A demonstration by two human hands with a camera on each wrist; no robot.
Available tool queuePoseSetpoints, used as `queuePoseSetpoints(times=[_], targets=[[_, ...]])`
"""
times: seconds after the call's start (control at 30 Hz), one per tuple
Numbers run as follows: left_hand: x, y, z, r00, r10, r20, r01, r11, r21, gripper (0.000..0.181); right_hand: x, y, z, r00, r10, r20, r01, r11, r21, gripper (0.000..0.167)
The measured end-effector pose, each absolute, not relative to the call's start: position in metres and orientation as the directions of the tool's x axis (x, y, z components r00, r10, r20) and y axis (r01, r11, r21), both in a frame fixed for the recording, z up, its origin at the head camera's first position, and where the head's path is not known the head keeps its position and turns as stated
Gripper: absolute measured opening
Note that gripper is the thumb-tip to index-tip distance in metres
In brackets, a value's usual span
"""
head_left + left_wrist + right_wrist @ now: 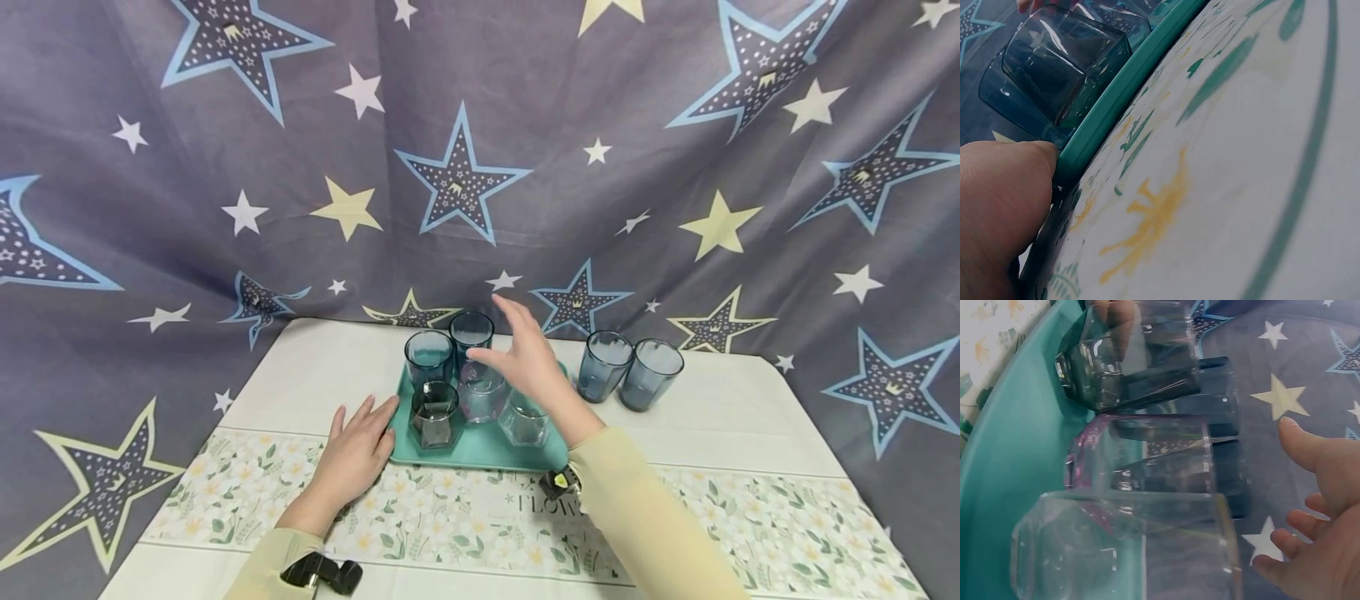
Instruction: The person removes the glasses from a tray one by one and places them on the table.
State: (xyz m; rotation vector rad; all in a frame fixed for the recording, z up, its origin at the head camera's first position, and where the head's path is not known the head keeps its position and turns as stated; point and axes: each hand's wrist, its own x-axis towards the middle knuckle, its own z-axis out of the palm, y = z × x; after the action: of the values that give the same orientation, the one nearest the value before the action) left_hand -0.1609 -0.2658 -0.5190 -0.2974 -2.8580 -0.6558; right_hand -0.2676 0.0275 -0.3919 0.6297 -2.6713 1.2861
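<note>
A teal tray (480, 454) holds several glasses: two blue ones at the back, a dark grey glass (437, 417) front left, a pinkish glass (482, 392) mid-tray and a clear glass (525, 421) front right. The left hand (358, 450) lies on the cloth with its fingers at the tray's left edge; in the left wrist view that hand (1007, 206) is against the rim. Above the pinkish glass and the back blue glass (471, 333), the right hand (528, 354) hovers with fingers spread, holding nothing. The right wrist view shows this hand (1316, 512) beside the glass rims, apart from them.
Two more blue glasses (603, 367) stand close together on the table to the right of the tray. A grey curtain with stars (457, 175) hangs behind the table. A floral band (750, 517) crosses the white tablecloth (735, 417).
</note>
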Motion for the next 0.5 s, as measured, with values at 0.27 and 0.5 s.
queuePoseSetpoints(times=[0.27,0.5], targets=[[-0.160,-0.267,-0.520,-0.963,0.148,0.225,0.232,0.882,0.411,0.055,-0.278,0.010,-0.407,-0.923,-0.330,0.199,-0.370,0.611,-0.700,0.096],[-0.162,-0.267,-0.521,-0.964,0.146,0.220,0.227,0.883,0.410,0.055,-0.283,0.001,-0.414,-0.920,-0.339,0.196,-0.373,0.605,-0.703,0.094]])
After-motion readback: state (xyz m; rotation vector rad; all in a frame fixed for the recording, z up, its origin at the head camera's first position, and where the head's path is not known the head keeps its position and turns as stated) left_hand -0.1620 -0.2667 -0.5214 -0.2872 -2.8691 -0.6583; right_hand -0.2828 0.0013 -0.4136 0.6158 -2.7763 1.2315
